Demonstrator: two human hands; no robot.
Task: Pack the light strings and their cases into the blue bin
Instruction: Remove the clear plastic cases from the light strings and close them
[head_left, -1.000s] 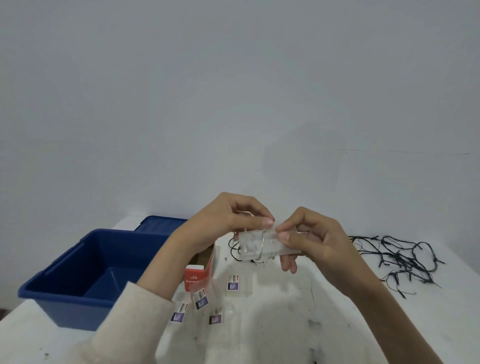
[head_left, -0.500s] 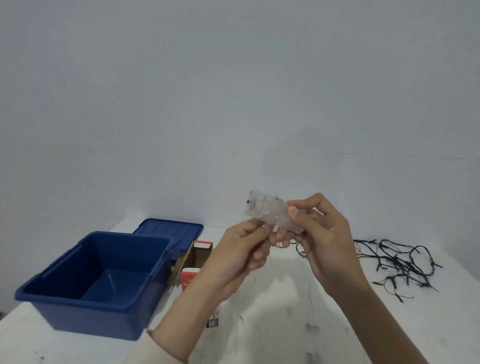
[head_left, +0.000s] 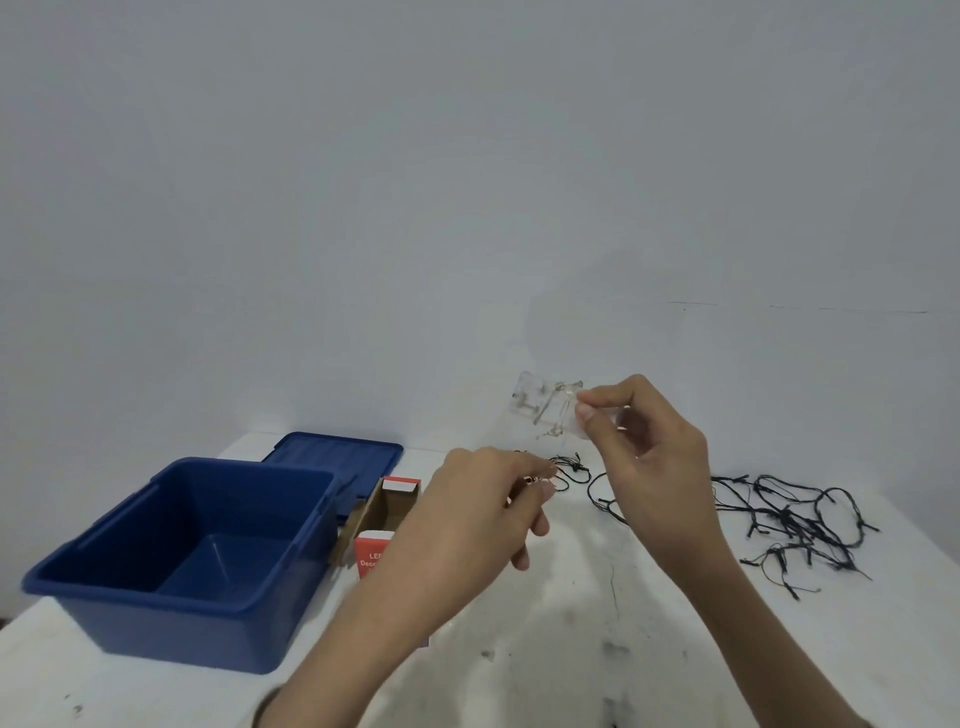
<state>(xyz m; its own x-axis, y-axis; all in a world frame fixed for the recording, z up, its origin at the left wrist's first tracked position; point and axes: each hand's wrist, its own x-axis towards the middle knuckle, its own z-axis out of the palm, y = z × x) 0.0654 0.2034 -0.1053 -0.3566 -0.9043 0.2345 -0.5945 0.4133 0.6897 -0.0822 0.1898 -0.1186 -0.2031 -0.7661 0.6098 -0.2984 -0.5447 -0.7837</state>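
My right hand (head_left: 649, 447) pinches a clear plastic case (head_left: 545, 408) with thin wire wound round it, raised above the table. My left hand (head_left: 483, 509) is lower and left of it, thumb and forefinger pinching the thin wire end (head_left: 530, 480) that trails from the case. A small dark tangle of wire (head_left: 571, 467) lies just behind my left fingertips. The open blue bin (head_left: 171, 566) stands at the left, with nothing visible inside. A long black light string (head_left: 795, 519) lies loose on the table at the right.
The bin's blue lid (head_left: 332, 457) lies flat behind the bin. An open red and white cardboard box (head_left: 382, 519) lies between bin and my left arm. The white table (head_left: 545, 649) is smudged; a grey wall (head_left: 467, 182) rises behind it.
My right hand has kept the clear case raised and moved it right. My left hand has left the case, dropped lower and now pinches the trailing wire.
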